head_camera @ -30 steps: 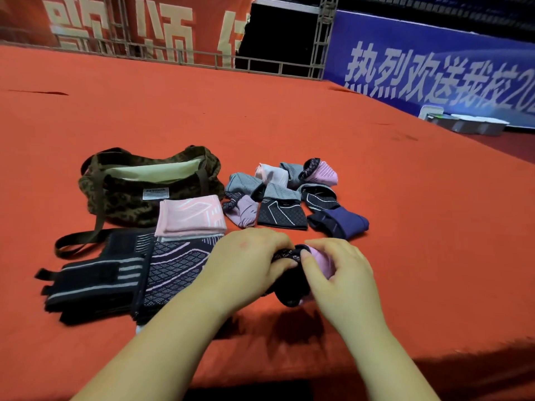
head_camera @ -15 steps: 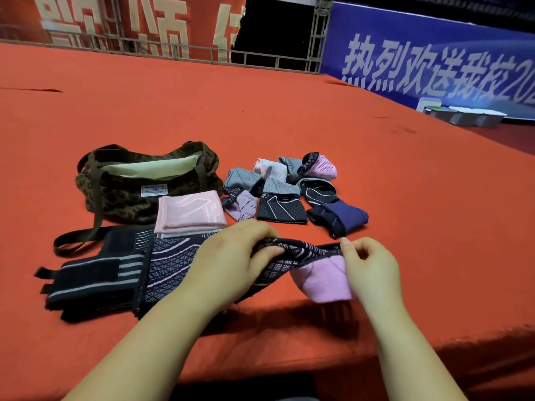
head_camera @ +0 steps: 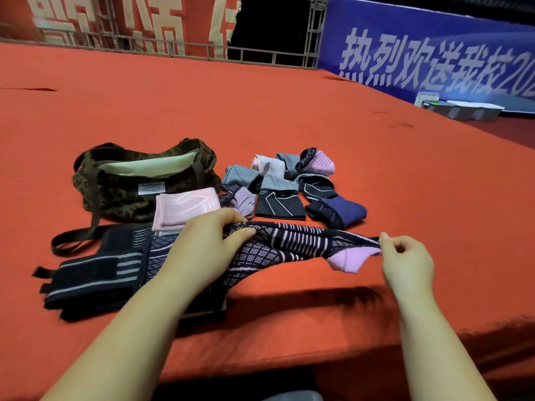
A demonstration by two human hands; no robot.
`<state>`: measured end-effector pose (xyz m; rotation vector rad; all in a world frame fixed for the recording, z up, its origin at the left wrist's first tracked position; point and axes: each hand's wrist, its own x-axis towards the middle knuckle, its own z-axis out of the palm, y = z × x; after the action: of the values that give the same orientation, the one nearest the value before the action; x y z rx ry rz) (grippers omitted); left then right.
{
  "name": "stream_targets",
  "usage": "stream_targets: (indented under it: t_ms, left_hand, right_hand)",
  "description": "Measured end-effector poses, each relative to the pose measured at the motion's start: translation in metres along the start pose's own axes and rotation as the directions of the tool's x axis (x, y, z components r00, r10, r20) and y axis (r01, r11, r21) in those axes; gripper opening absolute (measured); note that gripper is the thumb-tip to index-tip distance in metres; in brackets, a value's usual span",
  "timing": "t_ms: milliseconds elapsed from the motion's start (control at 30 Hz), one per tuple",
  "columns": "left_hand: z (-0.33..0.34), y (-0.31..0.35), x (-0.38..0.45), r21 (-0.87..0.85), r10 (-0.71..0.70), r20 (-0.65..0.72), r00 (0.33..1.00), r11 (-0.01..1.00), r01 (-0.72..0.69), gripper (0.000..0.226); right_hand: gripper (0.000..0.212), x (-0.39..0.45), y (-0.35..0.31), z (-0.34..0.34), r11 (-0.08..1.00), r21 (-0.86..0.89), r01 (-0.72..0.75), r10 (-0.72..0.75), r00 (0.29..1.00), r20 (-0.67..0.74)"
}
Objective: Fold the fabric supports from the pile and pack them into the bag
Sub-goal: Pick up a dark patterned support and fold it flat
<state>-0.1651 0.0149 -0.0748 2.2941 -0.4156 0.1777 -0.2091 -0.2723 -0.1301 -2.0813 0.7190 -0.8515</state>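
Note:
A black-and-lilac patterned fabric support (head_camera: 292, 246) is stretched out flat between my hands just above the red surface. My left hand (head_camera: 202, 250) grips its left end and my right hand (head_camera: 405, 259) pinches its right end, where a lilac cuff hangs down. Behind it lies the pile of bunched supports (head_camera: 286, 186) in grey, pink, black and navy. The camouflage bag (head_camera: 124, 195) stands open at the back left, showing a pale lining. In front of the bag lie a folded pink support (head_camera: 185, 206) and flat black supports (head_camera: 95, 273).
The red carpeted platform (head_camera: 289, 111) stretches far back to a metal railing (head_camera: 173, 47) and a blue banner (head_camera: 434, 53). The bag's strap (head_camera: 75, 238) trails to the left. Grey trays (head_camera: 463, 108) sit at the far right. The platform's front edge runs just below my hands.
My hands have pulled apart, unrolling the bunched black-and-lilac support into a long stretched strip. My right hand moved right with its end.

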Motion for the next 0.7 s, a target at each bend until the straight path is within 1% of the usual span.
stream_targets:
  t_ms: [67, 167, 267, 333, 400, 467, 500, 533, 567, 600, 633, 700]
  left_hand:
    - [0.003, 0.008, 0.001, 0.046, -0.011, 0.069, 0.998, 0.999, 0.008, 0.009]
    - [0.016, 0.022, 0.001, 0.150, -0.043, 0.214, 0.976, 0.989, 0.011, 0.012]
    - [0.048, 0.025, 0.002, 0.323, -0.148, 0.371, 0.917, 0.946, 0.022, 0.022]
    - [0.071, 0.022, 0.000, 0.421, -0.221, 0.418, 0.881, 0.907, 0.028, 0.028]
    - [0.087, 0.019, -0.003, 0.503, -0.280, 0.422, 0.862, 0.864, 0.033, 0.029]
    - [0.095, 0.015, -0.006, 0.565, -0.310, 0.411, 0.857, 0.825, 0.028, 0.029]
    - [0.097, 0.012, -0.008, 0.592, -0.315, 0.404, 0.859, 0.806, 0.018, 0.031]
    - [0.100, 0.011, -0.010, 0.618, -0.305, 0.394, 0.867, 0.786, -0.004, 0.032]
    - [0.103, 0.009, -0.011, 0.640, -0.272, 0.379, 0.885, 0.768, -0.038, 0.034]
    - [0.106, 0.008, -0.012, 0.645, -0.217, 0.360, 0.907, 0.760, -0.075, 0.036]
    - [0.109, 0.009, -0.013, 0.626, -0.146, 0.346, 0.927, 0.772, -0.112, 0.038]
    - [0.118, 0.011, -0.014, 0.521, 0.024, 0.339, 0.941, 0.828, -0.209, 0.039]
  right_hand:
    - [0.030, 0.002, -0.006, 0.001, 0.999, 0.019, 0.043, -0.044, 0.998, 0.043]
    - [0.025, 0.009, -0.015, 0.003, 0.999, 0.008, 0.049, -0.050, 0.976, 0.213]
    - [0.025, 0.021, -0.014, 0.011, 0.990, -0.141, 0.023, 0.037, 0.911, 0.411]
    - [0.020, 0.023, -0.006, 0.023, 0.972, -0.234, 0.016, 0.100, 0.873, 0.478]
    - [0.012, 0.015, 0.001, 0.033, 0.968, -0.250, 0.019, 0.109, 0.866, 0.489]
    - [0.029, -0.003, 0.006, 0.039, 0.971, -0.230, 0.061, 0.051, 0.891, 0.451]
    - [0.035, -0.016, 0.007, 0.039, 0.967, -0.228, 0.109, -0.012, 0.922, 0.388]
    - [0.035, -0.029, 0.008, 0.038, 0.958, -0.228, 0.172, -0.101, 0.951, 0.294]
    - [0.032, -0.042, 0.009, 0.037, 0.942, -0.243, 0.231, -0.186, 0.963, 0.194]
    - [0.027, -0.055, 0.011, 0.038, 0.924, -0.265, 0.278, -0.256, 0.960, 0.114]
    - [0.025, -0.066, 0.014, 0.038, 0.909, -0.286, 0.302, -0.296, 0.953, 0.065]
    - [0.025, -0.080, 0.023, 0.041, 0.895, -0.326, 0.305, -0.310, 0.950, 0.039]
